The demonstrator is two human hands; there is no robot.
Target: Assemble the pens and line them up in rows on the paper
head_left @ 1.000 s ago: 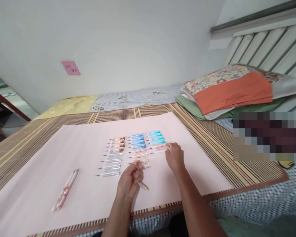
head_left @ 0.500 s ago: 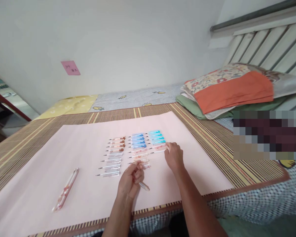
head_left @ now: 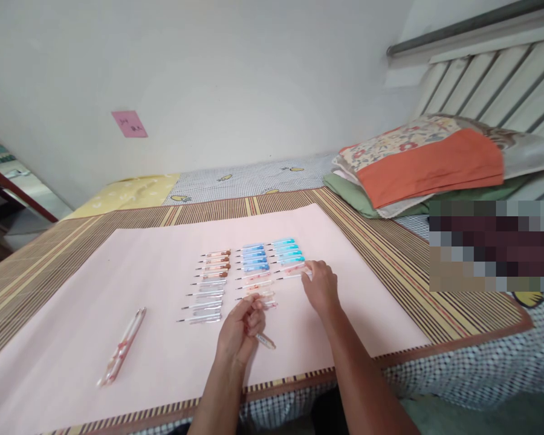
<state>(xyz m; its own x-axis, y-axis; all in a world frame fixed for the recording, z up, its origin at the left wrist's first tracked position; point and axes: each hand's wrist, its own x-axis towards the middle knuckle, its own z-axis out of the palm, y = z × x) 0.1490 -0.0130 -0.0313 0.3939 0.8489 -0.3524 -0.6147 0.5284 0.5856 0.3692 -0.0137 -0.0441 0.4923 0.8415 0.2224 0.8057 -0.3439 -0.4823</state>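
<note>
Near the front of a pale pink sheet [head_left: 353, 314], my left hand [head_left: 242, 326] is closed, palm partly up. A slim clear pen piece [head_left: 266, 342] with a light label pokes out below its fingers; the rest is hidden. To the right, my right hand [head_left: 321, 285] pinches the right end of a thin white pen refill [head_left: 291, 277] with a dark tip, lying on the sheet. Beside the hands are rows of blue pens [head_left: 254, 257], turquoise pens [head_left: 286, 249], brown-ended pens [head_left: 216, 264] and clear-grey pens [head_left: 208, 305]. Pink-patterned pens [head_left: 254, 284] lie just beyond my left hand.
Several white-and-red pens [head_left: 122, 347] lie together at the sheet's left. A striped mat [head_left: 367, 248] is under the sheet. Folded bedding with an orange band [head_left: 430, 169] sits at the back right, by a white slatted headboard [head_left: 503, 81]. A pink note [head_left: 129, 124] is on the wall.
Hardly anything differs. Both hands keep their places and their grips, and the pens lie as before; the view has shifted very slightly.
</note>
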